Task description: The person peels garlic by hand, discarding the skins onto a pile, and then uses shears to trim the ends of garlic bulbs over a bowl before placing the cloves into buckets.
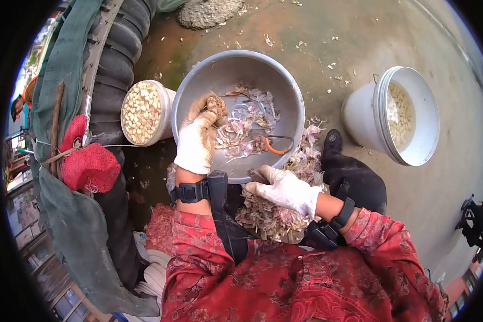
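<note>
My left hand (198,137), in a soiled white glove, is closed around a brownish garlic bulb (218,105) over the left side of a large grey basin (198,72). My right hand (284,189), also gloved, is at the basin's near rim with thumb and fingers apart; nothing is clearly seen in it. Pinkish-white garlic skins (239,131) lie across the basin floor. Among them, to the right, rests a curved tool with an orange part (275,147). A heap of garlic skins (273,220) lies beneath my right hand.
A white bucket (169,102) full of peeled cloves stands left of the basin. To the right, another white bucket (357,115) holds cloves in liquid. Dark ribbed tubing (115,64) and green netting (67,231) line the left, with a red mesh bag (94,166). A stone (209,13) lies ahead.
</note>
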`<action>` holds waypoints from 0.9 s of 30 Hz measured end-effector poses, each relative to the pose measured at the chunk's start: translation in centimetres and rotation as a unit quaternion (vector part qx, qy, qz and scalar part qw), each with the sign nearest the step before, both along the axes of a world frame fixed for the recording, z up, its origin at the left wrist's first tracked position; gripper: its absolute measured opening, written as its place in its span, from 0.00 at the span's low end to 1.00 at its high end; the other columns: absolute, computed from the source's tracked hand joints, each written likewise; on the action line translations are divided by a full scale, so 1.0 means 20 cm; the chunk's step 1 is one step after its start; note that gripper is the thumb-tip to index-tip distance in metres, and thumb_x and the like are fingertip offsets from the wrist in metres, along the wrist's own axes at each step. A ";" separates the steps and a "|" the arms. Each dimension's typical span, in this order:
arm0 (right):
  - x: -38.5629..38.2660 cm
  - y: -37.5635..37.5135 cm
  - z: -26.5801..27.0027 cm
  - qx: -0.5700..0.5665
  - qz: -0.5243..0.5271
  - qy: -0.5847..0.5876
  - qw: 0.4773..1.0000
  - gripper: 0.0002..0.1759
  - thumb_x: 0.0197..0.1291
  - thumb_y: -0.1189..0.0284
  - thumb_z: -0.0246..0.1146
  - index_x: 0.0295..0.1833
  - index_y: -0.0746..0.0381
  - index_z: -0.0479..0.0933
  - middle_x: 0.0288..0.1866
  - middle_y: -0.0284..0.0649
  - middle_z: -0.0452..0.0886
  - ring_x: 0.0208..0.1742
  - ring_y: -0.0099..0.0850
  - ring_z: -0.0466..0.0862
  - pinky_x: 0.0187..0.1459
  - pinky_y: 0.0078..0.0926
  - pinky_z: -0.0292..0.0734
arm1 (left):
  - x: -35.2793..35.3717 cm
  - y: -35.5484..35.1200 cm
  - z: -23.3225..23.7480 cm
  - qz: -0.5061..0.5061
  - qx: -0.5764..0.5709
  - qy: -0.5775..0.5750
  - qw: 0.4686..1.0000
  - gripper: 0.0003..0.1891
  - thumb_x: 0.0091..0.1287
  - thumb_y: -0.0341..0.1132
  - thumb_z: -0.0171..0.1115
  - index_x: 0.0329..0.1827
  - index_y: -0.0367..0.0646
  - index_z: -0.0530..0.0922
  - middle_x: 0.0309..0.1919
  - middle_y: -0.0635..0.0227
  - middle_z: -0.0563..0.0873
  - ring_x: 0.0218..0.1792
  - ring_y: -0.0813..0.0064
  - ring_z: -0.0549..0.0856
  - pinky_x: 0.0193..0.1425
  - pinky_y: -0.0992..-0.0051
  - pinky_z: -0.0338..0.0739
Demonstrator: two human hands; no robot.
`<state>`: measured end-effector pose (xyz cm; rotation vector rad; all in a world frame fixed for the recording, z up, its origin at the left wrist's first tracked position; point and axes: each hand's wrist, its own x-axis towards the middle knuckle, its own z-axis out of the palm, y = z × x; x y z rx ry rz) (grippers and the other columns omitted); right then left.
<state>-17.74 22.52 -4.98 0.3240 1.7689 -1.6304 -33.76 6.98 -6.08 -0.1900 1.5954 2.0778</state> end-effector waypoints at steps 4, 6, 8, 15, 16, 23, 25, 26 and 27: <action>-0.13 0.04 -0.03 0.043 -0.047 0.021 0.998 0.33 0.63 0.53 0.60 0.63 0.70 0.70 0.54 0.61 0.80 0.57 0.50 0.80 0.58 0.36 0.74 | 0.04 0.04 0.06 -0.019 -0.090 0.070 0.993 0.20 0.65 0.24 0.56 0.61 0.32 0.72 0.48 0.65 0.79 0.48 0.75 0.79 0.54 0.75 0.75; -0.26 0.07 -0.02 0.077 -0.045 0.008 0.996 0.31 0.63 0.55 0.59 0.62 0.70 0.70 0.54 0.63 0.79 0.58 0.52 0.80 0.58 0.37 0.74 | 0.02 0.04 -0.01 -0.030 -0.133 0.130 0.982 0.21 0.63 0.22 0.57 0.61 0.33 0.72 0.48 0.65 0.79 0.48 0.75 0.79 0.55 0.74 0.76; -0.37 0.08 -0.05 0.137 -0.047 0.047 0.988 0.31 0.64 0.55 0.58 0.61 0.70 0.71 0.51 0.65 0.80 0.56 0.55 0.80 0.57 0.40 0.74 | 0.01 0.04 -0.07 -0.032 -0.189 0.185 0.964 0.23 0.58 0.20 0.62 0.59 0.35 0.73 0.47 0.64 0.80 0.47 0.74 0.81 0.57 0.74 0.76; -0.51 0.12 -0.15 0.195 -0.116 0.059 0.972 0.23 0.64 0.61 0.58 0.55 0.69 0.73 0.45 0.64 0.81 0.51 0.56 0.81 0.52 0.43 0.75 | 0.02 0.07 -0.01 -0.102 -0.387 0.370 0.838 0.26 0.51 0.23 0.69 0.57 0.39 0.76 0.50 0.59 0.79 0.49 0.68 0.82 0.57 0.71 0.78; -0.50 0.13 -0.17 0.220 -0.131 0.147 0.956 0.22 0.65 0.62 0.58 0.55 0.68 0.74 0.44 0.63 0.81 0.50 0.56 0.81 0.51 0.43 0.75 | 0.03 0.07 -0.01 -0.091 -0.379 0.370 0.843 0.26 0.51 0.22 0.69 0.56 0.40 0.77 0.49 0.58 0.79 0.49 0.66 0.82 0.56 0.70 0.78; -0.55 0.08 -0.03 -0.032 -0.232 0.052 0.971 0.23 0.70 0.56 0.57 0.56 0.66 0.76 0.42 0.43 0.84 0.36 0.24 0.82 0.38 0.25 0.79 | 0.03 0.07 0.00 -0.115 -0.394 0.405 0.817 0.26 0.51 0.22 0.70 0.56 0.42 0.77 0.47 0.58 0.80 0.48 0.65 0.82 0.54 0.69 0.78; -0.55 0.06 -0.04 -0.212 -0.248 0.020 0.945 0.23 0.70 0.57 0.57 0.59 0.64 0.74 0.44 0.38 0.83 0.35 0.19 0.81 0.33 0.17 0.77 | 0.04 0.06 -0.01 -0.148 -0.375 0.382 0.832 0.27 0.52 0.23 0.70 0.58 0.43 0.77 0.47 0.59 0.81 0.48 0.63 0.83 0.54 0.69 0.78; -0.55 0.06 -0.03 -0.207 -0.237 0.035 0.949 0.24 0.70 0.57 0.58 0.61 0.64 0.72 0.44 0.37 0.82 0.33 0.19 0.80 0.31 0.13 0.76 | 0.05 0.06 -0.01 -0.150 -0.375 0.380 0.832 0.27 0.52 0.23 0.70 0.58 0.43 0.77 0.47 0.59 0.81 0.48 0.63 0.83 0.54 0.69 0.78; -0.56 0.06 -0.03 -0.207 -0.238 0.033 0.948 0.24 0.70 0.57 0.58 0.61 0.64 0.72 0.44 0.37 0.82 0.33 0.19 0.80 0.31 0.13 0.76 | 0.04 0.06 0.00 -0.155 -0.377 0.394 0.824 0.27 0.53 0.24 0.70 0.59 0.44 0.77 0.47 0.59 0.82 0.48 0.63 0.83 0.54 0.69 0.78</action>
